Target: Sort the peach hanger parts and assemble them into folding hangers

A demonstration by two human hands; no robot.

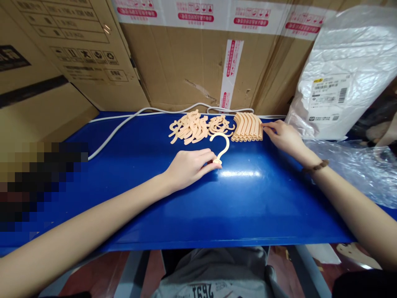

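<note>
My left hand [196, 166] is closed, thumb and fingers pinching the base of a cream plastic hanger hook [226, 145] that stands upright above the table. My right hand [283, 135] reaches to the right end of a neat stack of curved beige hanger arms [248, 127]. Its thumb and forefinger touch or grip the outermost piece; I cannot tell which. Left of that stack lies a small heap of loose hooks [218, 124]. Farther left is a jumbled pile of flat, curved beige pieces [191, 129].
Cardboard boxes [186, 66] wall off the back and left of the blue table [173, 219]. A white cable [124, 121] runs along the back. At the right stand a white packing bag [335, 91] with a label and crumpled clear plastic [353, 167].
</note>
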